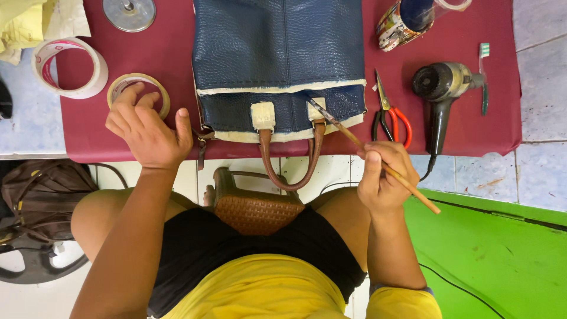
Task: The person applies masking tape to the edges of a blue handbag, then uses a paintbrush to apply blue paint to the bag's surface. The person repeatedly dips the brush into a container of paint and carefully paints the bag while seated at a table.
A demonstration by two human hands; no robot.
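A dark blue leather handbag [277, 47] lies on a maroon cloth [165, 59], its brown handles [289, 165] hanging over the near edge. Cream masking tape covers the seams and handle tabs. My right hand [384, 174] grips a thin wooden paintbrush [372, 155], whose tip touches the bag's blue band by the right handle tab. My left hand [147, 130] rests on the cloth left of the bag, fingers curled, touching a roll of tan tape [156, 88] and holding nothing.
Red-handled pliers [390, 115], a dark hair dryer [443, 100] and a green toothbrush [484, 77] lie right of the bag. A patterned cup [401, 23] stands at the back. A larger white tape roll [71, 68] and a metal disc [130, 13] sit at left. A brown woven bag [254, 207] rests between my knees.
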